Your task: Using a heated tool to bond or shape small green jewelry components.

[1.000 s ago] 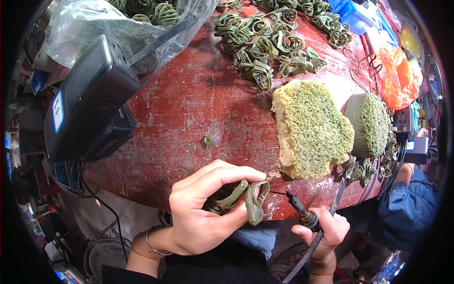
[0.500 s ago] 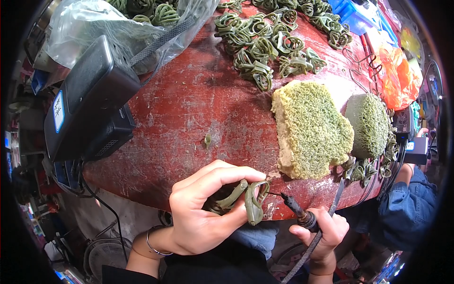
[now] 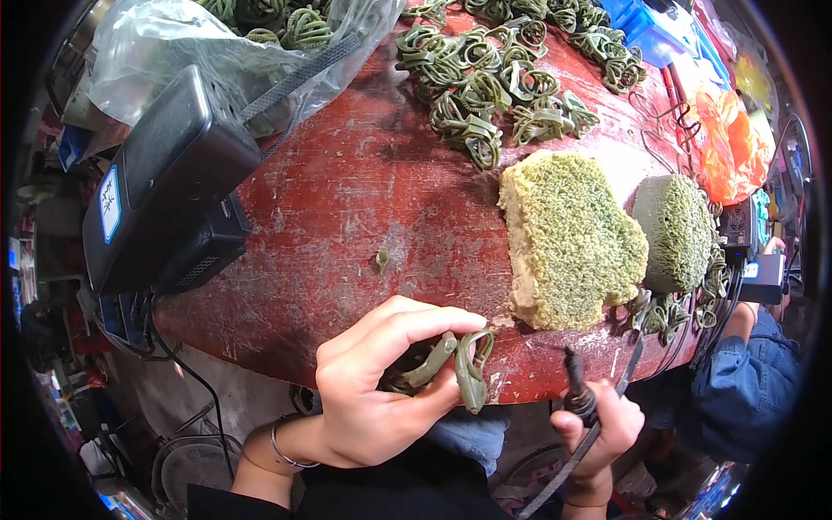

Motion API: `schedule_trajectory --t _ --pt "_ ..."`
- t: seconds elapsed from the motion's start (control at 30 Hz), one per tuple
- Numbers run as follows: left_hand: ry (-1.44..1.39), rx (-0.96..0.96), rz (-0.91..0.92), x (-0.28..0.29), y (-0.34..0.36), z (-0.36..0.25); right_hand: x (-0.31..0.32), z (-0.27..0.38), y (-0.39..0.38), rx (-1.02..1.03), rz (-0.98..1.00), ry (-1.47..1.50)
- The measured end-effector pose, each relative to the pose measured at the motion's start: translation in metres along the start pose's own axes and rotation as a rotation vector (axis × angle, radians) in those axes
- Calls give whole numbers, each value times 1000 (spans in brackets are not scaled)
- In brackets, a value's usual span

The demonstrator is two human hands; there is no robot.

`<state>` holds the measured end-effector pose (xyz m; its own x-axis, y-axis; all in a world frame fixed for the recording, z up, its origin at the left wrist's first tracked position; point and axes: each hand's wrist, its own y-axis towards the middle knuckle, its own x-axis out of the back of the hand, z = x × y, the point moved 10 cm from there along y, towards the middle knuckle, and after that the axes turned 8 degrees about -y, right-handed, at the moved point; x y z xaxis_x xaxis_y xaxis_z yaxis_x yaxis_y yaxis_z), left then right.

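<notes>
The left hand (image 3: 373,381) pinches green loops (image 3: 471,381) at 6 o'clock of the worktop (image 3: 338,208), while the right hand (image 3: 604,425), apart at their 4 o'clock, grips a dark pen-like tool (image 3: 579,397) and flat grey strip (image 3: 630,368).

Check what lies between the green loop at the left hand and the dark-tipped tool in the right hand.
Only scuffed red tabletop shows between the green loop and the dark-tipped tool, in the head view.

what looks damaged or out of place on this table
The red tabletop is scuffed, its surface worn to pale patches. A small green scrap lies alone, apart from the green looped pieces further back. The yellow-green slab has a ragged outline.
</notes>
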<state>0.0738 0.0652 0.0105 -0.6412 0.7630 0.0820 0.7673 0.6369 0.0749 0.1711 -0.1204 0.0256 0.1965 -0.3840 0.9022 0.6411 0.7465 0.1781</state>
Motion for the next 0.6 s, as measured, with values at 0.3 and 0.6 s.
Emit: schedule_trajectory --t 0.3,0.6 --pt "34 -81 -10 2 -1 -4 -9 13 2 63 67 -89" --pt "40 -84 -2 0 -1 -5 -11 14 4 56 97 -60"
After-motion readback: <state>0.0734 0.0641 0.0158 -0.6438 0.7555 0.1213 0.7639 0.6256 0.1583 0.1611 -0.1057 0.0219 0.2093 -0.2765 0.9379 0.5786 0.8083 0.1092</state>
